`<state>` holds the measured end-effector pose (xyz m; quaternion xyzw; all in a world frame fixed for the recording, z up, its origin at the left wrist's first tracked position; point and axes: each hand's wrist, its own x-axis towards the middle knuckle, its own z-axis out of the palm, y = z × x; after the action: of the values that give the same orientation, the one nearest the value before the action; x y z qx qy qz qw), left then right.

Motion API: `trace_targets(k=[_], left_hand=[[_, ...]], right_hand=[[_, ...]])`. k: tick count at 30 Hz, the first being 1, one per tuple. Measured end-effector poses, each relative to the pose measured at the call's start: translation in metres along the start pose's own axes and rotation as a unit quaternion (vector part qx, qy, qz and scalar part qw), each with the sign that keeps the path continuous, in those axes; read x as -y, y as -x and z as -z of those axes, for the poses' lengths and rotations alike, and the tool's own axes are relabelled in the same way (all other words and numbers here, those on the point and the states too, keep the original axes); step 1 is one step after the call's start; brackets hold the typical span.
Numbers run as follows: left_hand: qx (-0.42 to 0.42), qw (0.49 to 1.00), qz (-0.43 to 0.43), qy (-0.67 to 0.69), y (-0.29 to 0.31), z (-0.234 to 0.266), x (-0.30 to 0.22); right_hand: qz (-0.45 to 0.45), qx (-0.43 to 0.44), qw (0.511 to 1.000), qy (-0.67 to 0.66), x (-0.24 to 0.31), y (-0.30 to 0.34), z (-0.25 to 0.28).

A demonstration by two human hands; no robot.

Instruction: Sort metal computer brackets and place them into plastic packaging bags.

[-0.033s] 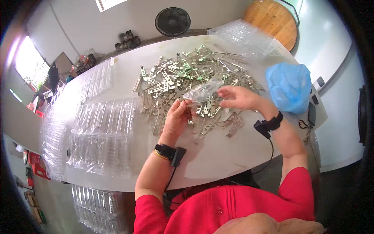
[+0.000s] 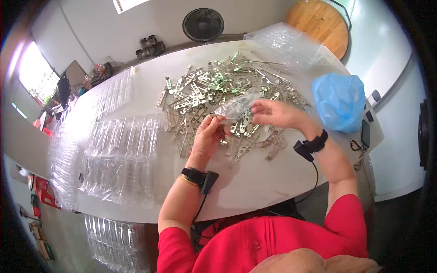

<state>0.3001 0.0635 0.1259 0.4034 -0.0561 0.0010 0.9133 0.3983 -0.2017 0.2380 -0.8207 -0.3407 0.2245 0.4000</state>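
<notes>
My left hand [image 2: 206,136] is closed in a pinch at the near left side of a heap of flat, perforated metal strips [image 2: 200,93]. What its fingertips hold is too small to make out. A crumpled clear plastic bag [image 2: 236,105] lies between my hands, its left end close by the left fingertips. Beside the bag's right end, my right hand [image 2: 275,113] hovers over the heap with its fingers loosely bent and apart. Nothing shows in it.
Clear plastic trays [image 2: 120,157] cover the table's left side, and more trays [image 2: 284,43] lie at the far right. A blue plastic bag [image 2: 337,102] stands right of the heap, near a dark phone-like object [image 2: 365,133]. A black fan [image 2: 203,24] is beyond the table.
My right hand has shifted slightly left, toward the clear bag, and its fingers are bent a little more. The left hand holds its place.
</notes>
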Motion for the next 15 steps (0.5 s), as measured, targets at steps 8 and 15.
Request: trace_targets(k=[8,15], left_hand=[[-0.026,0.998,0.009,-0.058,-0.006,-0.013,-0.015],[-0.028,0.995,0.012,-0.095,-0.010,-0.014,-0.018]], right_hand=[[0.044,-0.079,0.961,-0.262,0.001,-0.065,-0.035],[0.023,-0.133,0.936,-0.325,-0.014,-0.066,-0.035]])
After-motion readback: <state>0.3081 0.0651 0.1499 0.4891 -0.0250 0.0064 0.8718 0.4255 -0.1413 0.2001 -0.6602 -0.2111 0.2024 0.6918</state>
